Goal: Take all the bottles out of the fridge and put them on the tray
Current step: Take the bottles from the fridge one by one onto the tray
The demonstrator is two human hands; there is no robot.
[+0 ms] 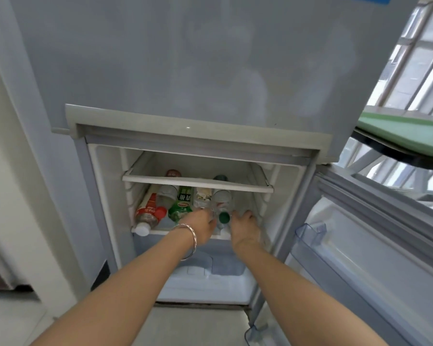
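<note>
The fridge's lower compartment [105, 196] stands open. Several bottles lie side by side on its lower shelf: a red-labelled one with a white cap [147, 214], a clear one with a red cap [166, 197], a green-labelled one [181, 204], a beige-labelled one [202, 196] and a clear one with a green cap [223, 217]. My left hand [202, 228], with a bracelet, curls just left of the green cap and hides the beige bottle's neck. My right hand [245, 227] rests on the shelf to the cap's right, fingers stretched inward. A pale green tray [408, 131] shows at the upper right.
Two more bottle tops, one brown [173, 173] and one dark green [220, 178], show above the upper glass shelf [198, 183]. The open door [375, 245] with a clear door bin [310, 233] swings out to the right. A drawer [203, 278] sits below the shelves.
</note>
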